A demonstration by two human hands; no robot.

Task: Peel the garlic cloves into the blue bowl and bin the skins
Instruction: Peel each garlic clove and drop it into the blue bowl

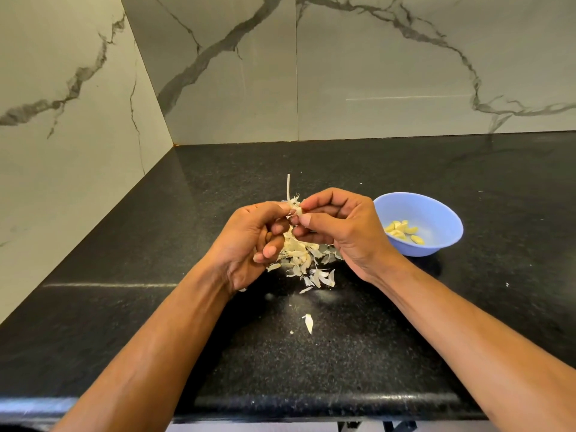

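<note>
Both hands meet above the black counter (343,353) and pinch one garlic clove (296,211) with papery skin between their fingertips. My left hand (249,244) grips it from the left, my right hand (343,232) from the right, thumb underneath. A pile of garlic skins (307,260) lies on the counter directly below the hands, with a dry stem (288,185) sticking up behind it. The blue bowl (436,210) stands just right of my right hand and holds several peeled cloves (402,230).
One loose skin flake (308,323) lies nearer to me on the counter. Marble walls (374,73) close off the back and the left side. The counter's front edge (311,403) runs under my forearms. No bin is in view.
</note>
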